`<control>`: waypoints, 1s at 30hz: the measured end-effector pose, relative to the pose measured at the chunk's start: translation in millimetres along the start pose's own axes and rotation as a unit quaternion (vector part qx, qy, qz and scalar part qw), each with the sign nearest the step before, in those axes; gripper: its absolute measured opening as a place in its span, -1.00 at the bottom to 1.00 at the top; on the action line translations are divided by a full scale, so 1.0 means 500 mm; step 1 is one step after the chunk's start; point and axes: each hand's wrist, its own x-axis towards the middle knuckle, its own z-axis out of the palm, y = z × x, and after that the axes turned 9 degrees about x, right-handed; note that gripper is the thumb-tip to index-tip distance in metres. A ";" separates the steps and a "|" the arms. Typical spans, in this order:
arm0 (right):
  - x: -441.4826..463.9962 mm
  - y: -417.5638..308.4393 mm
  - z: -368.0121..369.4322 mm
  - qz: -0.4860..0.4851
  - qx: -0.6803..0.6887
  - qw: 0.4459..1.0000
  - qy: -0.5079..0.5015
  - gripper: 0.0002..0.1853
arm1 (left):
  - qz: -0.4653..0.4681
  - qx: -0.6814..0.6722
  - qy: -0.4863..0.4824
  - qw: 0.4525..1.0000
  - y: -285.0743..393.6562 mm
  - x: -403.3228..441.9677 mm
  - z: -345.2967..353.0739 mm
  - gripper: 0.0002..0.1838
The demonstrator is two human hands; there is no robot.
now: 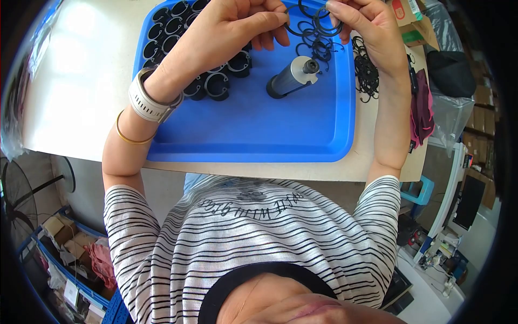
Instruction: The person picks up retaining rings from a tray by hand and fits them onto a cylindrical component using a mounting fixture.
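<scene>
My left hand (253,22), with a white watch on its wrist, pinches a thin black retaining ring (294,33) over the far side of the blue tray (248,141). Close beside it, my right hand (368,26) pinches another black retaining ring (319,29). The two rings overlap in view; whether they are linked I cannot tell. Below them, several loose retaining rings (322,51) lie in the tray. A silver and black cylindrical fixture (291,77) stands there, appearing tilted. Several black cylindrical parts with rings in their ends (217,86) fill the tray's left side.
A pile of black retaining rings (367,70) lies on the table right of the tray. Farther right are a dark pink-edged cloth (422,110) and an open cardboard box (413,24). A blue stool (420,190) is beside the table; a fan (19,189) stands lower left.
</scene>
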 end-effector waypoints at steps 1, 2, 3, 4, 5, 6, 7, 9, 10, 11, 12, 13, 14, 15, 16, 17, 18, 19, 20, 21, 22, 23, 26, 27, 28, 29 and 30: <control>0.000 0.003 0.001 -0.009 0.011 1.000 0.000 -0.84 | -0.002 -0.018 -0.010 1.000 -0.004 0.002 -0.002 -0.84; 0.000 0.005 0.001 -0.018 0.023 1.000 0.001 -0.83 | -0.005 -0.036 -0.020 0.999 -0.007 0.003 -0.003 -0.83; 0.000 0.004 0.003 -0.018 0.023 1.000 0.000 -0.83 | -0.005 -0.036 -0.019 0.999 -0.003 0.001 -0.004 -0.83; -0.001 0.003 0.004 -0.036 0.018 0.999 -0.003 -0.83 | -0.009 -0.026 -0.017 0.999 0.004 0.000 -0.005 -0.82; -0.001 0.003 0.005 -0.055 0.012 0.998 -0.007 -0.83 | -0.014 -0.017 -0.015 1.000 0.007 -0.001 -0.006 -0.82; 0.023 0.033 0.005 -0.055 0.012 0.998 -0.008 -0.83 | -0.014 -0.017 -0.015 1.000 -0.009 0.009 -0.013 -0.82; 0.067 0.090 0.002 -0.208 0.181 0.952 -0.136 -0.83 | 0.178 0.013 -0.065 0.982 -0.040 0.030 -0.024 -0.81; 0.066 0.089 0.003 -0.346 0.338 0.838 -0.254 -0.84 | 0.363 0.041 -0.112 0.924 -0.042 0.031 -0.025 -0.80; 0.022 0.032 0.007 -0.218 0.174 0.950 -0.141 -0.84 | 0.185 -0.010 -0.092 0.978 -0.014 0.012 -0.017 -0.80; -0.003 0.001 0.007 -0.076 -0.002 0.997 -0.019 -0.85 | 0.001 -0.061 -0.068 0.996 0.001 0.002 -0.013 -0.80; -0.003 0.003 0.003 -0.076 -0.002 0.997 -0.019 -0.85 | 0.000 -0.061 -0.068 0.996 -0.001 0.002 -0.013 -0.80; -0.002 0.008 -0.001 -0.072 -0.007 0.997 -0.011 -0.85 | -0.004 -0.067 -0.068 0.995 -0.004 0.003 -0.013 -0.79; 0.000 0.011 -0.003 -0.068 -0.011 0.998 -0.002 -0.85 | -0.008 -0.072 -0.068 0.995 -0.006 0.003 -0.013 -0.79; 0.002 0.012 -0.004 -0.068 -0.011 0.998 -0.001 -0.85 | -0.008 -0.072 -0.070 0.995 -0.001 0.001 -0.012 -0.79; 0.004 0.011 -0.003 -0.061 0.006 0.998 0.011 -0.85 | -0.018 -0.058 -0.051 0.997 0.008 -0.003 -0.009 -0.82; 0.005 0.011 -0.004 -0.055 0.021 0.998 0.026 -0.85 | -0.025 -0.044 -0.035 0.998 0.014 -0.003 -0.005 -0.85; 0.010 0.021 -0.010 -0.044 0.072 0.996 0.023 -0.86 | -0.010 -0.021 -0.035 0.999 0.009 -0.002 -0.008 -0.83; 0.007 0.009 0.004 -0.045 0.052 0.997 0.019 -0.87 | 0.008 -0.001 -0.038 0.999 -0.002 -0.001 -0.015 -0.81; 0.008 0.014 0.006 -0.046 0.086 0.995 -0.002 -0.87 | 0.022 0.015 -0.032 0.999 -0.009 -0.001 -0.016 -0.78; 0.008 0.017 0.011 -0.025 0.090 0.996 0.003 -0.88 | 0.035 0.007 -0.028 0.999 -0.018 0.001 -0.019 -0.79; 0.006 0.014 0.016 -0.015 0.103 0.994 -0.017 -0.87 | 0.065 -0.034 -0.076 0.994 -0.013 0.004 -0.026 -0.75; 0.009 0.017 0.017 -0.028 0.120 0.991 -0.048 -0.87 | 0.075 -0.007 -0.023 0.997 -0.010 -0.001 -0.009 -0.80; 0.008 0.017 0.026 -0.047 0.085 0.994 -0.040 -0.88 | 0.088 0.017 -0.012 0.996 -0.011 -0.002 -0.009 -0.82; 0.011 0.022 0.026 -0.057 0.081 0.994 -0.041 -0.87 | 0.083 0.009 0.006 0.996 -0.007 -0.005 -0.002 -0.83; 0.015 0.028 0.027 -0.064 0.087 0.993 -0.043 -0.87 | 0.074 0.008 0.006 0.997 -0.006 -0.005 -0.001 -0.83; 0.018 0.036 0.027 -0.070 0.093 0.992 -0.045 -0.87 | 0.063 0.007 0.007 0.998 -0.005 -0.006 -0.002 -0.83; 0.021 0.041 0.028 -0.085 0.087 0.991 -0.052 -0.88 | 0.058 0.012 0.016 0.998 -0.006 -0.007 0.000 -0.83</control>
